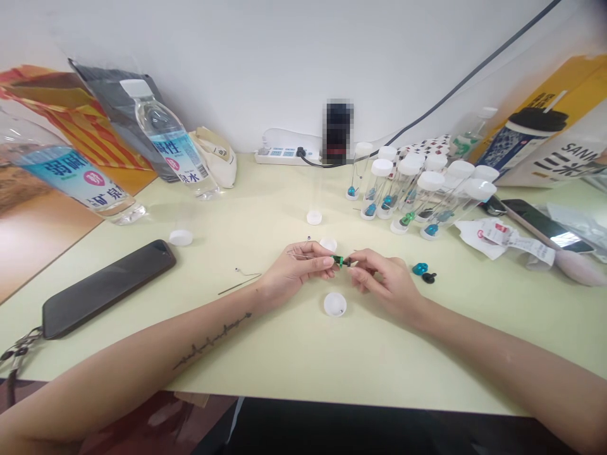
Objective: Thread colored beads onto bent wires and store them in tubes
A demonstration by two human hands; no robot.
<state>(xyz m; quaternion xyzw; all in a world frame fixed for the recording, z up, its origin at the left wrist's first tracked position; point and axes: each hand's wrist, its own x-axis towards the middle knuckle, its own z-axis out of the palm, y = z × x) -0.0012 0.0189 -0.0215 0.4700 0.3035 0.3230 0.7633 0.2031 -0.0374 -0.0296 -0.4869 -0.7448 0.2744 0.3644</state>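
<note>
Near the middle of the table my left hand [303, 265] pinches a small green part [337, 260], with a thin wire running back over the fingers. My right hand [382, 275] is closed on a small black piece [348, 261] at the green part's right end. Just below the hands lies a round white cap [335, 304] with a tiny item in it, and another white cap [328, 244] is partly behind my left fingers. A blue part [420, 268] and a black part [429, 278] rest right of my right hand. Thin metal pieces [239, 284] lie to the left.
Several clear tubes with white caps [410, 165] stand at the back right. A phone [109, 287] and water bottles [177, 148] occupy the left. Against the wall is a power strip [287, 153]. Crumpled wrappers [505, 240], another phone [547, 224] and a lidded cup [526, 142] are at the right.
</note>
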